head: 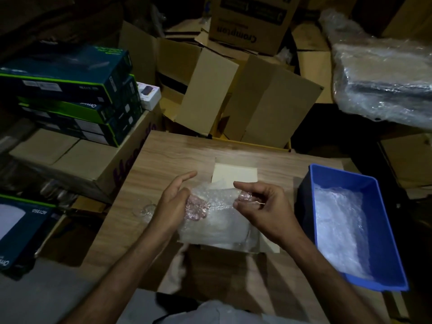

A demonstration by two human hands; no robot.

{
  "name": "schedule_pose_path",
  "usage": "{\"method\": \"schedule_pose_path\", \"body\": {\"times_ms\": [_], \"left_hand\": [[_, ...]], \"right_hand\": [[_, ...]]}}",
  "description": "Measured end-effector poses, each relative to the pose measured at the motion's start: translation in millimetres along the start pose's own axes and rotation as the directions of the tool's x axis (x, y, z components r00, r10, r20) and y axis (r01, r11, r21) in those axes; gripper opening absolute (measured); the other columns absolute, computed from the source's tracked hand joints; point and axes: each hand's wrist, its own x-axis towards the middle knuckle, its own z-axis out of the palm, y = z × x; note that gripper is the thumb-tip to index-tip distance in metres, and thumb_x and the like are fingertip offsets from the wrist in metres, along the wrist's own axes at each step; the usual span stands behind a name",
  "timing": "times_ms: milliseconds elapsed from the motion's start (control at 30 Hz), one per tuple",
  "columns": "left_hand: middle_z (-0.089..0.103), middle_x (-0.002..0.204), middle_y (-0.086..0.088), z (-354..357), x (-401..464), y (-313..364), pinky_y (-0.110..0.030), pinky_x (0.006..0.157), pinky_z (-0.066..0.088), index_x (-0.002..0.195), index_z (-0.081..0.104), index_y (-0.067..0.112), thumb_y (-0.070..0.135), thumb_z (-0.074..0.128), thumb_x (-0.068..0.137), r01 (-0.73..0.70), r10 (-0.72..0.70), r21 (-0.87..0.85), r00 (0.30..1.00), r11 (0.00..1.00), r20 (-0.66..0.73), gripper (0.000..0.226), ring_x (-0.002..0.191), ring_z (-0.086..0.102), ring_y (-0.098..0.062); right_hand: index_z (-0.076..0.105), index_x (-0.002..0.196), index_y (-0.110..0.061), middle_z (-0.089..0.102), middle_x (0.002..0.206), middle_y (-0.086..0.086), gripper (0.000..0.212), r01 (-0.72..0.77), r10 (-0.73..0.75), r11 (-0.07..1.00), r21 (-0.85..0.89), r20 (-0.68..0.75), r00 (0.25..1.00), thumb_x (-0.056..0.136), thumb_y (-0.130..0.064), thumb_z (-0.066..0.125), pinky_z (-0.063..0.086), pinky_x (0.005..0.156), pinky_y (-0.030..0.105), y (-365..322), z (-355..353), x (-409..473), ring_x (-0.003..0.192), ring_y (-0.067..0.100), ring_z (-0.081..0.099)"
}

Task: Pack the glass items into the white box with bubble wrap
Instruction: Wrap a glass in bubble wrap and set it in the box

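Bubble wrap (217,220) is lying across both hands above the white box (233,175), which is sitting near the middle of the tabletop (168,150). The left hand (174,202) is cupping the sheet from the left, its lower fingers curling under the plastic and showing through it while the forefinger is pointing out straight toward the far edge. The right hand (261,206) is pinching the sheet's right side, its fingertips (244,196) curling into the wrap with the thumb lying over the top. A clear glass item (146,208) is resting on the tabletop just beside the left wrist, close to the left edge; its shape is hard to make out. A blue bin (374,183) holding more plastic wrap is sitting at the right edge. Beyond the far edge, a brown carton (247,24) is showing the word "Crompton" upside down. Left of the tabletop, a large carton (121,169) is bearing purple lettering too cut off to read, and the dark green boxes (70,90) stacked on it are carrying labels too small to read.
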Motion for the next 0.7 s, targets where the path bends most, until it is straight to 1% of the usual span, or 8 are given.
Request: {"method": "schedule_pose_path", "body": {"times_ms": [100,200,333,400,467,533,600,700], "left_hand": [[0.064,0.135,-0.005,-3.5,-4.7,-0.5,-0.053,0.098,0.054,0.129,0.064,0.041,0.017,0.041,0.107,0.083,-0.064,-0.185,0.993,0.979,0.103,0.04,0.116,0.066,-0.029],[0.066,0.131,-0.015,-19.1,-9.0,9.1,-0.055,0.11,0.044,0.135,0.063,0.028,0.017,0.052,0.102,0.191,-0.077,-0.281,0.926,0.94,0.371,0.037,0.125,0.06,-0.035],[0.075,0.114,0.007,-24.9,-3.2,23.2,-0.036,0.096,0.057,0.134,0.061,0.032,0.009,0.08,0.081,0.02,-0.046,0.06,0.88,0.998,0.472,0.061,0.108,0.07,-0.011],[0.068,0.126,0.012,-16.2,4.4,24.4,-0.036,0.094,0.058,0.12,0.069,0.04,0.024,0.087,0.075,-0.124,-0.039,0.353,0.907,0.927,0.42,0.05,0.115,0.065,-0.006],[0.066,0.117,0.014,-10.2,11.2,21.2,-0.037,0.088,0.059,0.099,0.073,0.04,0.037,0.088,0.073,-0.227,0.023,0.518,0.929,0.825,0.37,0.03,0.107,0.064,-0.006],[0.057,0.112,0.018,-10.6,14.4,20.6,-0.029,0.085,0.054,0.092,0.07,0.038,0.046,0.084,0.075,-0.311,0.088,0.603,0.925,0.735,0.369,0.023,0.106,0.056,-0.002],[0.058,0.12,0.02,-11.3,11.6,27.3,-0.026,0.088,0.052,0.104,0.071,0.035,0.048,0.078,0.083,-0.373,0.135,0.505,0.885,0.779,0.445,0.026,0.114,0.055,0.001],[0.075,0.109,0.009,-7.4,4.0,41.5,-0.023,0.075,0.058,0.112,0.068,0.022,0.032,0.067,0.092,-0.234,0.17,0.12,0.904,0.965,0.393,0.022,0.101,0.072,-0.009]], "right_hand": [[0.073,0.123,-0.026,0.071,0.109,-0.009,0.043,0.034,-0.034,0.997,-0.069,0.002,0.999,0.084,-0.01,0.081,0.06,0.086,0.024,-2.2,-2.1,-2.7,0.096,0.003,0.069],[0.067,0.13,-0.028,0.067,0.101,-0.011,0.053,0.103,-0.101,0.974,-0.2,0.021,0.995,0.082,-0.014,0.083,0.056,0.082,0.017,-8.2,-7.7,-1.6,0.091,0.0,0.065],[0.069,0.13,-0.025,0.067,0.097,-0.011,0.052,0.23,-0.203,0.881,-0.413,0.109,0.973,0.081,-0.018,0.085,0.057,0.084,0.021,-10.6,-14.7,6.3,0.088,0.003,0.064],[0.072,0.125,-0.025,0.066,0.095,-0.014,0.047,0.261,-0.223,0.84,-0.475,0.136,0.965,0.08,-0.02,0.085,0.051,0.075,0.012,-10.1,-16.9,9.0,0.083,-0.001,0.062],[0.075,0.117,-0.026,0.068,0.094,-0.015,0.037,0.262,-0.21,0.812,-0.522,0.157,0.965,0.081,-0.025,0.084,0.047,0.071,0.009,-9.7,-18.5,10.2,0.08,-0.004,0.061],[0.079,0.095,-0.024,0.071,0.084,-0.011,0.012,0.247,-0.192,0.812,-0.528,0.158,0.969,0.085,-0.03,0.08,0.055,0.068,0.025,-9.3,-22.6,12.4,0.074,0.001,0.064],[0.068,0.067,-0.023,0.062,0.063,-0.008,0.025,0.274,-0.195,0.831,-0.485,0.207,0.959,0.09,-0.031,0.075,0.052,0.065,0.035,-11.3,-31.6,14.1,0.064,0.008,0.059],[0.072,0.077,-0.019,0.067,0.075,0.003,0.022,0.142,-0.097,0.974,-0.175,0.24,0.966,0.096,-0.03,0.07,0.05,0.075,0.027,-18.9,-45.2,15.0,0.079,0.015,0.065]]}}
